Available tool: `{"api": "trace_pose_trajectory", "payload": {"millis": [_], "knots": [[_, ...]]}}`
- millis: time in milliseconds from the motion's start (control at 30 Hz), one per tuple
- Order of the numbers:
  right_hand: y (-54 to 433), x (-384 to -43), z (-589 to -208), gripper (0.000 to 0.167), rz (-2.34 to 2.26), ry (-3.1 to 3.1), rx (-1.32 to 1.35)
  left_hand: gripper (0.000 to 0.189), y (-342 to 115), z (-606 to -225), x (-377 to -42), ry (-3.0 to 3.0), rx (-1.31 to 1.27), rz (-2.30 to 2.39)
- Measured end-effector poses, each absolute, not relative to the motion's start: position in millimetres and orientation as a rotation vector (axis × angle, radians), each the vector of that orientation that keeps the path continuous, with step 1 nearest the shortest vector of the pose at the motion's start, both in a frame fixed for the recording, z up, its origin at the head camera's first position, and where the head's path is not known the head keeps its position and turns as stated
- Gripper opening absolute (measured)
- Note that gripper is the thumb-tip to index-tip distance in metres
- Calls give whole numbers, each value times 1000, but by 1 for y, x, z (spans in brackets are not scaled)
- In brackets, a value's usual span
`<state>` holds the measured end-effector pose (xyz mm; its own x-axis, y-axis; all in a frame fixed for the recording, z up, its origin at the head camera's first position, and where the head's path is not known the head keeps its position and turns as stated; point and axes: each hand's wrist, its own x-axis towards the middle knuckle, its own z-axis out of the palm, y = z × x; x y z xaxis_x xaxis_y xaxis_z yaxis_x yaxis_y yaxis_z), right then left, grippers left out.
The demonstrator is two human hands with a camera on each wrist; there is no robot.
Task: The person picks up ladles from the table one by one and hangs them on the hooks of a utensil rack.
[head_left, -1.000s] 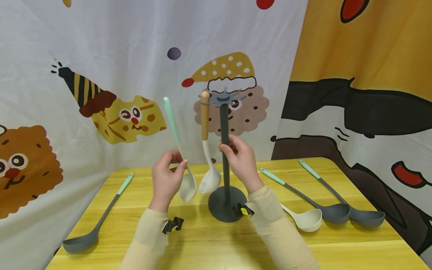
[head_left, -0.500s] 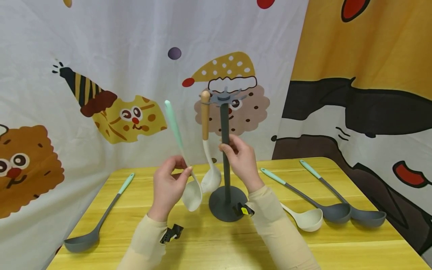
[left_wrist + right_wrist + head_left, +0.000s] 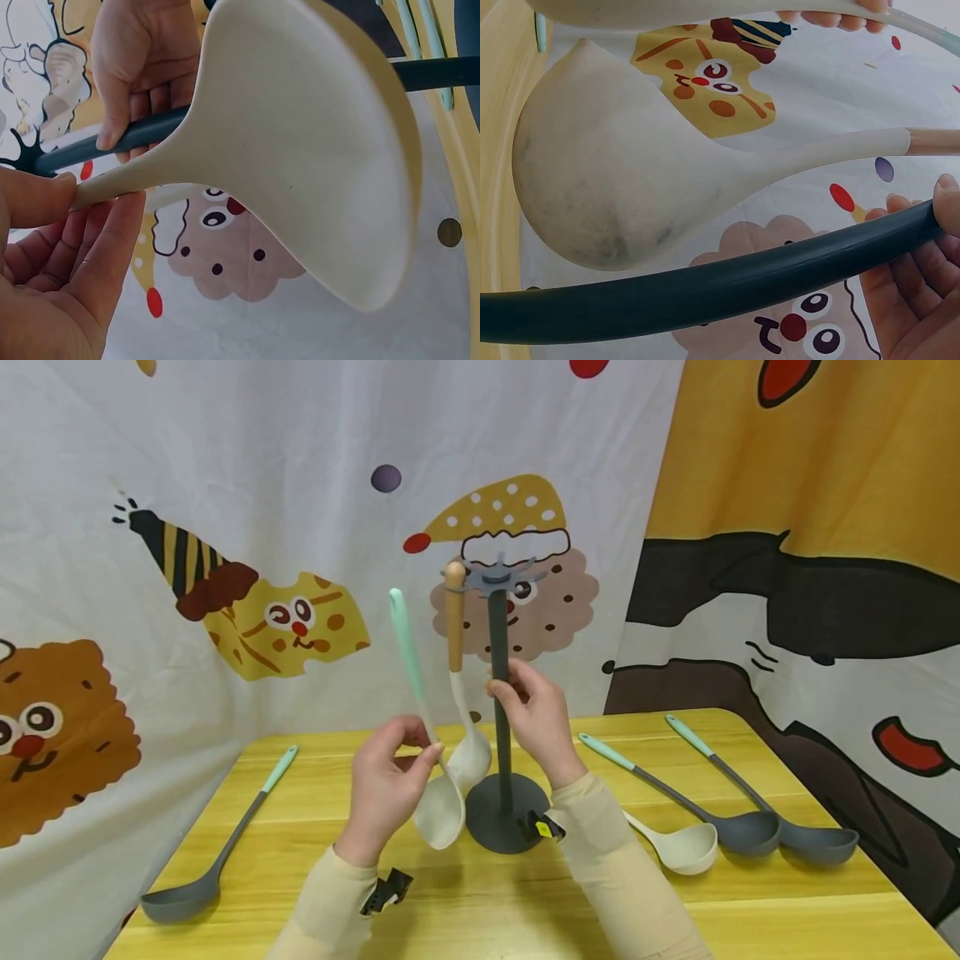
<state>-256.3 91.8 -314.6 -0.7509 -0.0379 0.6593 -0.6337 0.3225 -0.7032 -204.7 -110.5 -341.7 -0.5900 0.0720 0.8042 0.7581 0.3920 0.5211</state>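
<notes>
My left hand pinches the lower shaft of a cream ladle with a mint-green handle, held upright with its bowl down, above the table. In the left wrist view the ladle's bowl fills much of the picture. My right hand grips the dark post of a utensil stand, thumb on the near side. From the stand's hooked top hangs a white ladle with a wooden handle, on the left side of the post. The right wrist view shows its bowl with dark smudges.
On the wooden table, a grey ladle lies at the left. To the right lie a cream ladle and two grey ladles with mint handles. A patterned curtain hangs behind.
My left hand has moved right and down with the mint-handled cream ladle, bringing it nearer the hanging ladle and the stand. My right hand has stayed on the post.
</notes>
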Motion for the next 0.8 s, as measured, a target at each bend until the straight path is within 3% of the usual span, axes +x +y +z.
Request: {"api": "trace_pose_trajectory", "payload": {"millis": [800], "knots": [[91,-258,-316,16,1441,-2038,596,20,-92,-328,-204,-2019,-750,-1194]]}}
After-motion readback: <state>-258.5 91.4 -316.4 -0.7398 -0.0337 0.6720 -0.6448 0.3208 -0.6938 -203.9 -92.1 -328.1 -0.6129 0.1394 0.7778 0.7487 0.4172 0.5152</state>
